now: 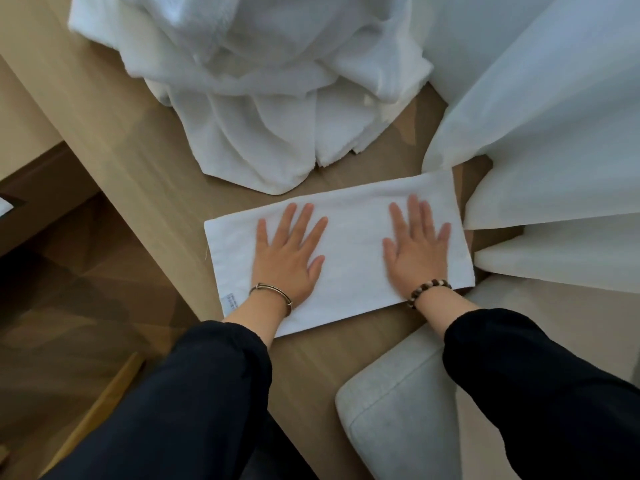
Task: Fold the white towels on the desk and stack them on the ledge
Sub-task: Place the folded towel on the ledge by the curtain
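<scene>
Both flat, spread-fingered hands, left hand [287, 258] and right hand [417, 251], pressed the folded white rectangular cloth towel [349, 244], its long axis running left to right.

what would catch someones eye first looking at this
Two bare hands pressed flat on a folded white towel in the middle of the wooden desk: the left hand near its left end, the right hand near its right. Just beyond lies a big crumpled heap of white towels, and sheer white curtains hang along the right side.
</scene>
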